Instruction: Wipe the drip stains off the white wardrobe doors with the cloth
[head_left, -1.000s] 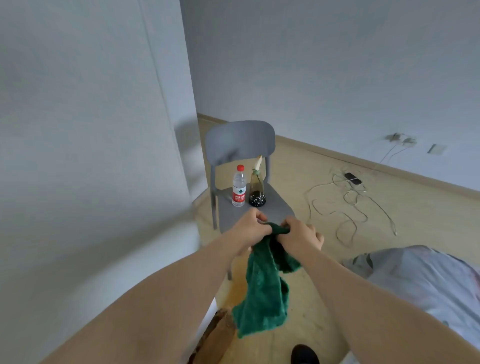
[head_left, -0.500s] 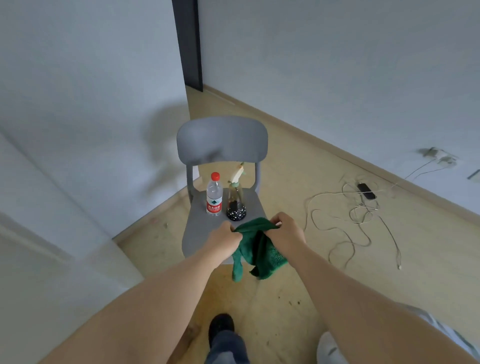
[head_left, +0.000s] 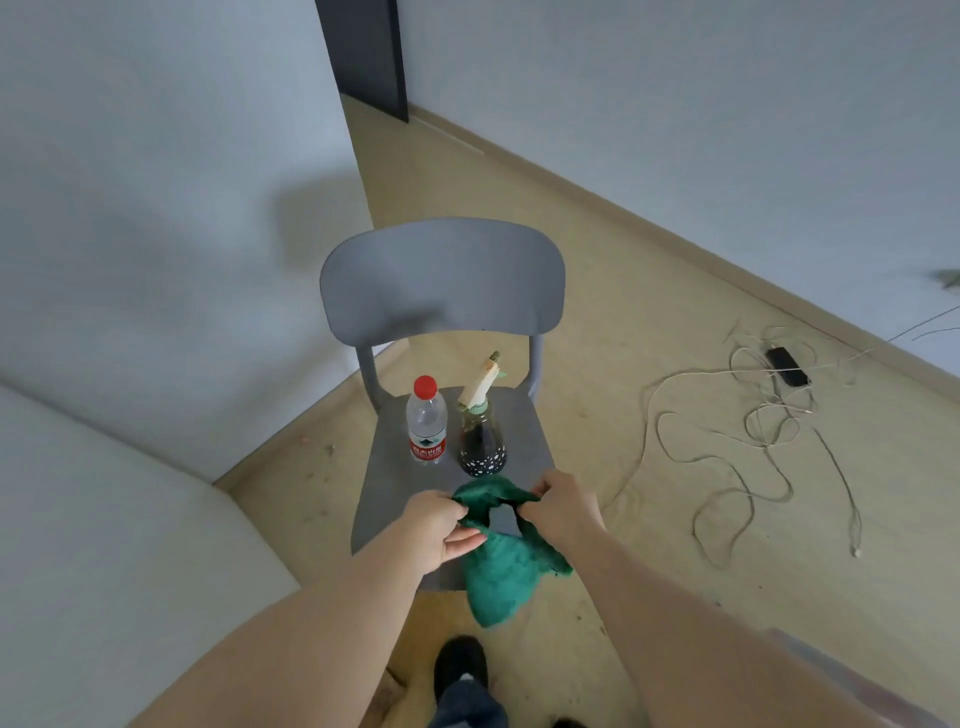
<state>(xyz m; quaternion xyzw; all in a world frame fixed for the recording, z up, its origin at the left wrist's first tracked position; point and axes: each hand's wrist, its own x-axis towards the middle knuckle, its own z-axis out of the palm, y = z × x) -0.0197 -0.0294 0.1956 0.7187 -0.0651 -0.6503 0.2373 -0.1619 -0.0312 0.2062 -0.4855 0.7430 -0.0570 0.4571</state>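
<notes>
A green cloth (head_left: 501, 566) hangs over the front of a grey chair's seat (head_left: 395, 499). My left hand (head_left: 434, 530) grips its upper left edge and my right hand (head_left: 563, 512) pinches its upper right edge, the top stretched between them. The white wardrobe surface (head_left: 104, 519) fills the lower left of the view; no stains show on it here.
On the chair seat stand a clear water bottle with a red cap (head_left: 427, 423) and a dark spray bottle (head_left: 482, 434). White cables (head_left: 727, 447) and a black device (head_left: 787, 366) lie on the floor at the right. A dark doorway (head_left: 363, 52) is behind. My shoe (head_left: 460, 670) is below.
The view has swung from the white wardrobe toward the chair and come closer to it. Both hands have lowered the cloth to the seat's front edge, spreading its top.
</notes>
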